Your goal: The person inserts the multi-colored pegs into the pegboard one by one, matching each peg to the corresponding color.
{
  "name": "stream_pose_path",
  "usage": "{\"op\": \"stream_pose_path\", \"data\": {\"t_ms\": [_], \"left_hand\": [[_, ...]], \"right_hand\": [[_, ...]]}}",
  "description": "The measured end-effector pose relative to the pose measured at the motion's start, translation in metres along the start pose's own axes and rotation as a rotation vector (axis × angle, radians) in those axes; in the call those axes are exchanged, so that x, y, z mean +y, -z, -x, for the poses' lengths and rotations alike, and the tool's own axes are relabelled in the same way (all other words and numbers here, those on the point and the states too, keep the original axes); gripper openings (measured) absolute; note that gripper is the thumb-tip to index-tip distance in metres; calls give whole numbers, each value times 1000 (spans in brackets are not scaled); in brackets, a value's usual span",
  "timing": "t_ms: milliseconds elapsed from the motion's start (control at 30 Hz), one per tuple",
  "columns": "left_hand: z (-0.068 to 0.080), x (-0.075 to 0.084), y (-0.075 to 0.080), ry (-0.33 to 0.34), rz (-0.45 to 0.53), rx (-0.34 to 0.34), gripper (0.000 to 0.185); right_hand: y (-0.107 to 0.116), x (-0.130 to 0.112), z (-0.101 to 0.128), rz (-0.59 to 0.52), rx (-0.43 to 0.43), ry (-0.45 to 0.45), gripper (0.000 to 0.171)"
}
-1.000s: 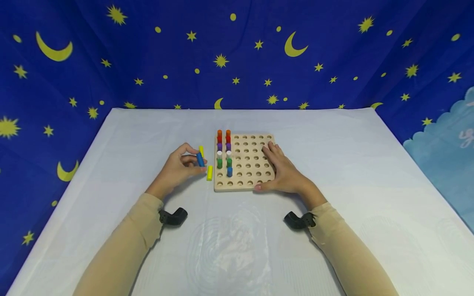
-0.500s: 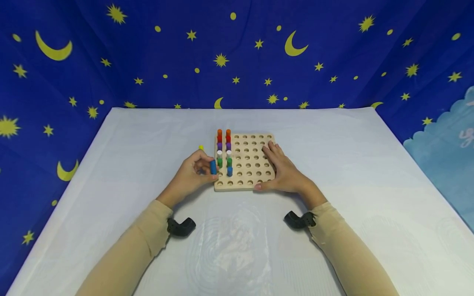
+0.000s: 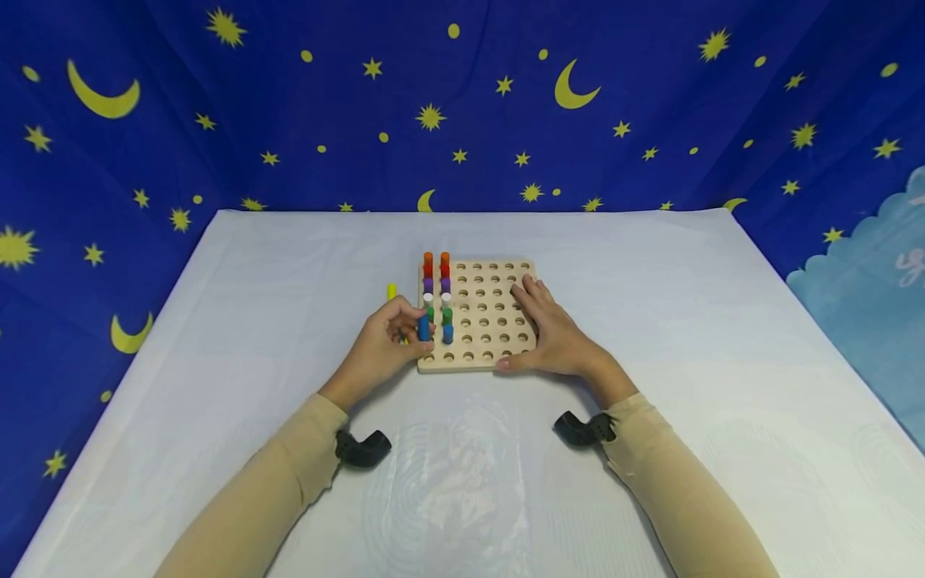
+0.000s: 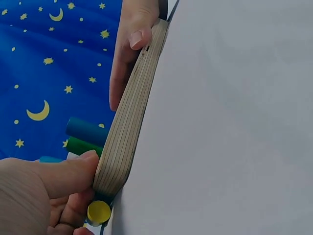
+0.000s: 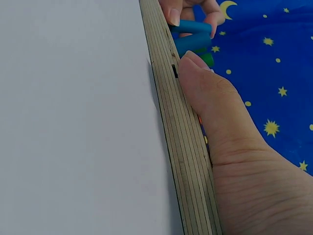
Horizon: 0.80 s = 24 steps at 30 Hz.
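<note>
My left hand (image 3: pixel 379 345) pinches a blue peg (image 3: pixel 423 327) upright between thumb and fingers, over the left column of a wooden pegboard (image 3: pixel 484 353). Whether the peg's lower end sits in a hole is hidden by the fingers. Just to its right stands another blue peg (image 3: pixel 448 334) in the second column. Behind these, pairs of green, white, purple, red and orange pegs (image 3: pixel 445 258) fill the two left columns. My right hand (image 3: pixel 556 333) rests on the board's right side, fingers spread along it and thumb at the front edge.
One yellow peg (image 3: pixel 392 291) lies on the white table left of the board. A second yellow peg (image 4: pixel 99 212) shows end-on beneath my left fingers in the left wrist view. A blue star-patterned curtain (image 3: pixel 462 104) hangs behind the table.
My left hand has carried the blue peg rightward, from beside the board to above its left column, and now partly covers the nearer yellow peg. The right hand has stayed in place.
</note>
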<state>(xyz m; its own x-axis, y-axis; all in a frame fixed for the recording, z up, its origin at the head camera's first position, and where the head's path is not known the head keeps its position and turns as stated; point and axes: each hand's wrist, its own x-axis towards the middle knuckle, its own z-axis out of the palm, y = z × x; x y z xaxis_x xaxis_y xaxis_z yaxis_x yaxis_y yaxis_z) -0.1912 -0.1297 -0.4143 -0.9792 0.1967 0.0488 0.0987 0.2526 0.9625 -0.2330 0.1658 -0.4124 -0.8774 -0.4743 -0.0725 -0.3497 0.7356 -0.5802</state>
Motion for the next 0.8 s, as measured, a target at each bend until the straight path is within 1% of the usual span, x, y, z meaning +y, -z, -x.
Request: {"op": "stream_pose_path", "data": {"t_ms": [167, 267, 400, 500, 567, 667, 800], "left_hand": [[1, -2, 0, -32, -9, 12, 27], [2, -3, -1, -50, -41, 40, 28], [4, -4, -2, -82, -144, 90, 29], [5, -4, -3, -129, -222, 111, 31], [6, -4, -3, -159, -245, 119, 32], [5, -5, -3, -190, -261, 128, 35], [4, -5, -3, -188, -258, 117, 36]], "right_hand": [[-1, 0, 0, -1, 5, 7, 130], [0, 0, 0, -6, 9, 9, 130], [-1, 1, 0, -7, 6, 9, 130], [-1, 1, 0, -6, 6, 11, 130], [-1, 2, 0, -6, 8, 13, 130], [-1, 2, 0, -7, 11, 17, 130], [-2, 2, 0, -6, 12, 18, 130]]}}
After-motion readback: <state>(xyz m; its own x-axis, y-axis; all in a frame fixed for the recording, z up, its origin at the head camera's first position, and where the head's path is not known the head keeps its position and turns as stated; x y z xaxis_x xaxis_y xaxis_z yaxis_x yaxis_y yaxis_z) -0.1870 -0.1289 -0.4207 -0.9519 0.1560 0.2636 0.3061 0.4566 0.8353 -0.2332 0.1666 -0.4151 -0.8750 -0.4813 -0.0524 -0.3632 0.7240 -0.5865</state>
